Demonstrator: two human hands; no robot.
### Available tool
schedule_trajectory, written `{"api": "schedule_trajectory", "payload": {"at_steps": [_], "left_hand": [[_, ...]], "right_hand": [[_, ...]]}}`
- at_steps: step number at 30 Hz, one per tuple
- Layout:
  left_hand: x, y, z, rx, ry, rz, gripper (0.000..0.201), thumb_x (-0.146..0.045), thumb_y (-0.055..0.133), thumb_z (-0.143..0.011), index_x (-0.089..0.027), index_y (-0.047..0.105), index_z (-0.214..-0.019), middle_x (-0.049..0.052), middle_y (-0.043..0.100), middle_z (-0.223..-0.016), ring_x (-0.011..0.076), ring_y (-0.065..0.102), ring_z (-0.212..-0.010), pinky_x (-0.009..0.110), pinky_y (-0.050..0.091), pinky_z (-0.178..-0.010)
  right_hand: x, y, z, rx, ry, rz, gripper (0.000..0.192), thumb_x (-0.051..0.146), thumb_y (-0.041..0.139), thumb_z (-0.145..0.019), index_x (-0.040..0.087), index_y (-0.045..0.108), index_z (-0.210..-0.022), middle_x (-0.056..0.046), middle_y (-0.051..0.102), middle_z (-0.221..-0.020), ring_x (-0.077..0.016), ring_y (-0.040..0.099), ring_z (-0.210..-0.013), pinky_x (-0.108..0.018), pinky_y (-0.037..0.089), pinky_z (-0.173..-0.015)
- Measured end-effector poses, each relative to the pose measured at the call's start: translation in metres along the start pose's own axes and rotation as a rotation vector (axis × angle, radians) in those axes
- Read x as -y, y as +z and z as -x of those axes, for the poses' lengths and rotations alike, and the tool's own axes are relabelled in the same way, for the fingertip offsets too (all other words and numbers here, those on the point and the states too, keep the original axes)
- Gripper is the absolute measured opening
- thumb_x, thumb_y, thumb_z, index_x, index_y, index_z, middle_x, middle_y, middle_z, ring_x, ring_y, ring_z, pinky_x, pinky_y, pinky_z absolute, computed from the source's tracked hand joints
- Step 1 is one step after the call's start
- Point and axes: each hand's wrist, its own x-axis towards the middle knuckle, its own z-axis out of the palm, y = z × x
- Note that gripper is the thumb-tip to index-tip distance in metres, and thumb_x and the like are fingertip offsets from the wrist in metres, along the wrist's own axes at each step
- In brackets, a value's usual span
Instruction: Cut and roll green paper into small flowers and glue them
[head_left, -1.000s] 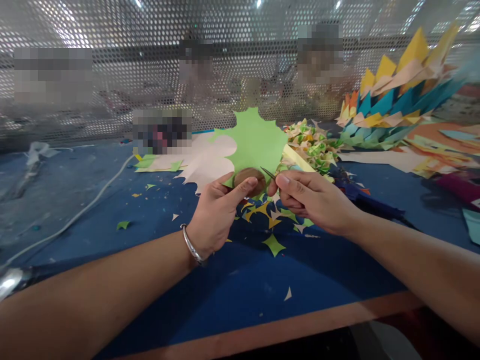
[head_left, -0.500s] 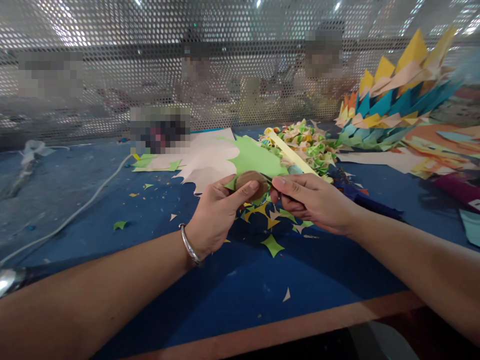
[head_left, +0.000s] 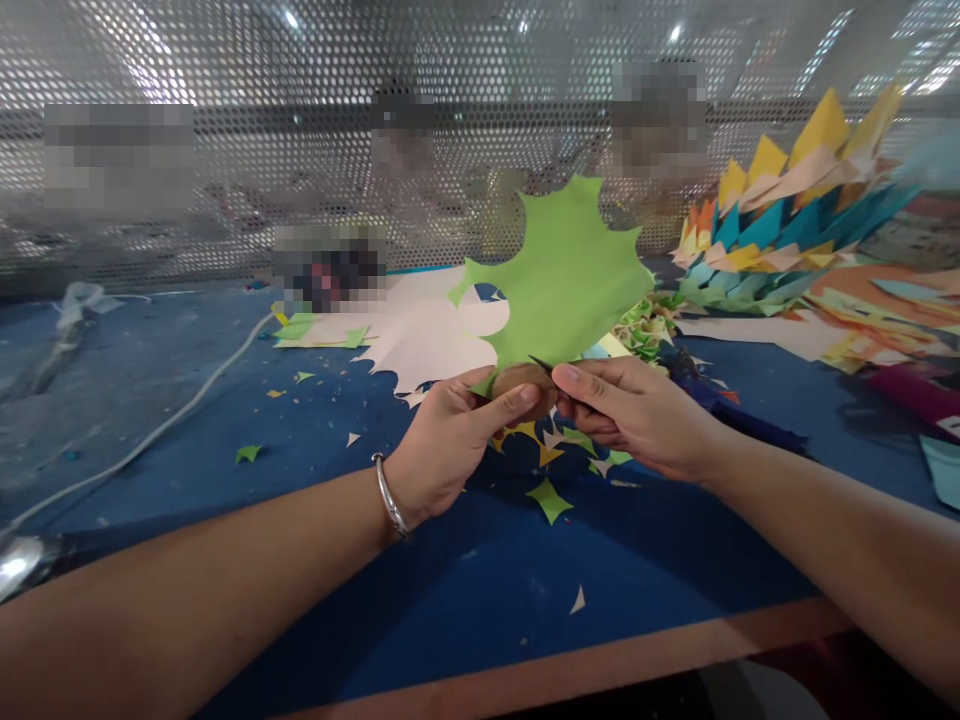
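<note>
Head view. No brand, label or legible writing shows on any item. Two hands are in frame, both the person's own. The left hand (head_left: 442, 440), a metal bangle (head_left: 390, 497) on its wrist, is closed on one brown disc (head_left: 523, 383) and the lower edge of one green paper leaf (head_left: 566, 280) — thumb across the disc's front, fingers behind. The leaf rises upright above the grip, its pointed lobes spread up and to the right. The right hand (head_left: 637, 415), just right of the grip and touching it, is closed around the handles of small scissors (head_left: 541, 366); only the dark blade tip shows, at the leaf's lower edge just above the disc, so whether the blades are parted cannot be told.

Below the grip, several cut scraps (head_left: 551, 497) in green, yellow and white lie on the blue table (head_left: 450, 570). Behind and left of the grip lies one white paper leaf (head_left: 431, 340); beyond it, a white cable (head_left: 172, 410). Up and to the right stands one stack of folded coloured paper (head_left: 787, 220), with a heap of small folded pieces (head_left: 649, 330) between it and the leaf.
</note>
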Motion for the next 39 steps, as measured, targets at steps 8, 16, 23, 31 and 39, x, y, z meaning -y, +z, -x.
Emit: {"api": "schedule_trajectory", "payload": {"at_steps": [8, 16, 23, 31, 39], "left_hand": [[-0.0010, 0.0014, 0.0006, -0.026, 0.020, -0.013, 0.014, -0.029, 0.080, -0.078, -0.017, 0.074, -0.077, 0.000, 0.068, -0.074, 0.0107, 0.059, -0.071, 0.023, 0.047, -0.069], [-0.0030, 0.0013, -0.0008, -0.061, 0.092, -0.099, 0.023, -0.030, 0.080, -0.077, -0.018, 0.068, -0.062, -0.002, 0.059, -0.058, 0.0141, 0.061, -0.070, 0.027, 0.050, -0.071], [-0.0018, 0.0002, -0.0016, -0.051, 0.095, -0.088, 0.016, -0.029, 0.080, -0.077, -0.017, 0.073, -0.070, -0.001, 0.066, -0.068, 0.0126, 0.059, -0.070, 0.026, 0.050, -0.072], [-0.0019, -0.0003, -0.0022, -0.058, 0.079, -0.075, 0.015, -0.029, 0.081, -0.076, -0.017, 0.074, -0.072, 0.000, 0.067, -0.070, 0.0116, 0.058, -0.068, 0.024, 0.048, -0.069], [-0.0001, -0.0024, -0.0034, -0.094, 0.084, -0.095, 0.013, -0.028, 0.081, -0.075, -0.017, 0.077, -0.081, 0.002, 0.073, -0.077, 0.0126, 0.064, -0.073, 0.023, 0.051, -0.066]], "right_hand": [[-0.0021, -0.0005, -0.0004, -0.006, -0.010, 0.020, 0.053, 0.066, 0.068, -0.082, 0.017, 0.055, -0.067, 0.012, 0.022, -0.049, -0.0032, 0.014, -0.043, -0.020, 0.008, -0.038], [-0.0010, -0.0008, -0.0011, 0.007, -0.035, 0.056, 0.052, 0.065, 0.067, -0.084, 0.018, 0.053, -0.065, 0.011, 0.021, -0.050, -0.0033, 0.014, -0.043, -0.020, 0.007, -0.037], [-0.0005, -0.0009, -0.0001, 0.001, -0.058, 0.069, 0.052, 0.064, 0.067, -0.084, 0.017, 0.054, -0.065, 0.011, 0.021, -0.050, -0.0035, 0.014, -0.043, -0.020, 0.008, -0.037], [-0.0004, 0.0001, -0.0013, 0.010, -0.072, 0.096, 0.051, 0.062, 0.065, -0.086, 0.018, 0.052, -0.063, 0.011, 0.020, -0.049, -0.0041, 0.014, -0.043, -0.021, 0.008, -0.037], [-0.0009, 0.0000, -0.0007, 0.010, -0.086, 0.112, 0.051, 0.061, 0.064, -0.088, 0.018, 0.052, -0.063, 0.011, 0.021, -0.050, -0.0040, 0.015, -0.043, -0.021, 0.009, -0.038]]}}
